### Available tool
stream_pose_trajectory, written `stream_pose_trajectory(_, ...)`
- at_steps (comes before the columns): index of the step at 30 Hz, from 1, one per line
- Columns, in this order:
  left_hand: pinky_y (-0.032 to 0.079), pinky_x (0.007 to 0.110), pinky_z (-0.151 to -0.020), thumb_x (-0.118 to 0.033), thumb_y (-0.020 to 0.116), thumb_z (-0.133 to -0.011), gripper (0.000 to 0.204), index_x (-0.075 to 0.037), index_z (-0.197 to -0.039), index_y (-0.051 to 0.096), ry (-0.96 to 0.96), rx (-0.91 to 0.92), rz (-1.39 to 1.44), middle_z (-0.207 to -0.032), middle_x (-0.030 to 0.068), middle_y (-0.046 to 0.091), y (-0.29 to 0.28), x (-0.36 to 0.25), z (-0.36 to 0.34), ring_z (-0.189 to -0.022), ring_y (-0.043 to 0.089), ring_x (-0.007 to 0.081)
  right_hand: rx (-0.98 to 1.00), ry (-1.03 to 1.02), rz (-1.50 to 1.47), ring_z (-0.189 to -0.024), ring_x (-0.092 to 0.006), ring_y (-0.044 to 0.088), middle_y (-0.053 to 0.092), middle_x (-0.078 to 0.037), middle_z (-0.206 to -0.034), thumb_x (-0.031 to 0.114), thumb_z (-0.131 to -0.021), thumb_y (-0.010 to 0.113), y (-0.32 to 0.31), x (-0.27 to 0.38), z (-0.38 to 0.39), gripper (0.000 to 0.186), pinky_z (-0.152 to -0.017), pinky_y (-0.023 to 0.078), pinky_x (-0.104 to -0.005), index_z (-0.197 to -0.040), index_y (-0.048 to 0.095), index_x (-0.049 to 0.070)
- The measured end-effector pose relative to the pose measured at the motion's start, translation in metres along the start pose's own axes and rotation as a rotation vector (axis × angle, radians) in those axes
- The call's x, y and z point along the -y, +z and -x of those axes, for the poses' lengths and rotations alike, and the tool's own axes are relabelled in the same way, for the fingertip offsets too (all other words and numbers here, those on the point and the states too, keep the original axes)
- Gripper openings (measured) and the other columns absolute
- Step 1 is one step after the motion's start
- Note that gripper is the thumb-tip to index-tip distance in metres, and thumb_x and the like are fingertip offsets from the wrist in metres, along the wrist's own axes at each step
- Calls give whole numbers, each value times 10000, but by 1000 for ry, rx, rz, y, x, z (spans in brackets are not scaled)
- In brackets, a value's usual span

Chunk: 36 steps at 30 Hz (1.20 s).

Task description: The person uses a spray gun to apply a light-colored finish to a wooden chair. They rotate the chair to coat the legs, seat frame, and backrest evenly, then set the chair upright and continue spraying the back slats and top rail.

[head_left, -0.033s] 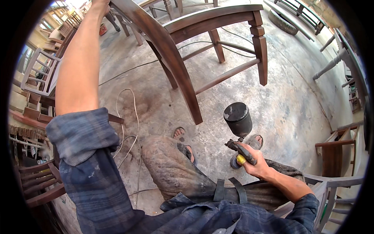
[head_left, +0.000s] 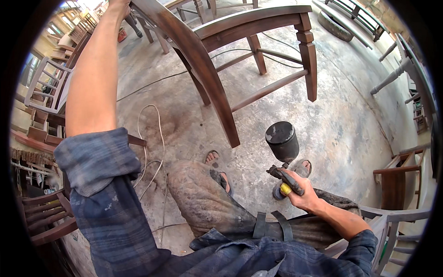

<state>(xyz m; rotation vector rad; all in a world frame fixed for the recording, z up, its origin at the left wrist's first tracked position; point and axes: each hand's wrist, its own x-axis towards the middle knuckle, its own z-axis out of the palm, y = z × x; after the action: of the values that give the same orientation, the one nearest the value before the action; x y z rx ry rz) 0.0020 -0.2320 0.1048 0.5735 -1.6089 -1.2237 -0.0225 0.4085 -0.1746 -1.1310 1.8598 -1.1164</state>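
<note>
A dark brown wooden chair [head_left: 212,78] stands tilted in front of me, its back post slanting toward my feet. At the upper left, my left hand [head_left: 121,6] is closed on the top end of the chair's back; the picture's edge cuts off part of the fingers. My right hand [head_left: 302,196] wraps round the handle of a spray gun [head_left: 290,177] low on the right, over my knee. The gun has a black paint cup [head_left: 282,142] at its far end and a yellow fitting near the grip. A gap separates the cup from the chair's legs.
Thin hoses and a looped pale cord [head_left: 157,111] lie across the stained concrete floor [head_left: 346,124]. Grey chairs [head_left: 48,87] and other furniture line the left side. A grey-legged table [head_left: 392,76] and a brown wooden piece [head_left: 394,184] stand at right. A tyre [head_left: 334,27] lies far right.
</note>
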Motion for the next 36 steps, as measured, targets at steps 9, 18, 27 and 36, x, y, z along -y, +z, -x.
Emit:
stream_pose_trajectory(9, 615, 445, -606, -191, 690, -919, 307, 22, -1087, 547, 253, -107, 79, -788, 132, 641, 42, -21, 110, -638, 668, 260, -132, -185, -39, -808, -169, 677, 708, -114, -910, 0, -868, 639, -32, 36, -15, 541, -768, 522, -290, -1400, 541, -2)
stream_pose_trajectory(18, 590, 374, -543, 24, 601, -912, 199, 19, -1079, 492, 462, 17, 241, -846, 111, 604, 104, 8, 281, -622, 631, 199, -275, -256, -4, -781, -216, 692, 693, -113, -880, 6, -858, 651, -19, 17, 13, 545, -755, 532, -301, -1393, 549, 9)
stream_pose_trajectory(27, 409, 376, -1078, -272, 694, -994, 606, -9, -1430, 365, 412, 296, -162, -1293, 133, 561, 77, 36, 266, -1235, 529, 219, -358, -267, -27, -894, -253, 722, 711, -211, -1058, -35, -874, 684, 17, 50, -8, 547, -790, 535, -305, -1399, 535, -1)
stream_pose_trajectory(36, 522, 433, -920, -197, 634, -964, 531, -21, -1426, 440, 2, 181, -551, -1109, 186, 677, -26, 54, 433, -1051, 670, 317, -405, -415, -1, -864, -231, 712, 713, -196, -1050, -32, -887, 676, 17, 82, -11, 524, -766, 528, -296, -1389, 530, -18)
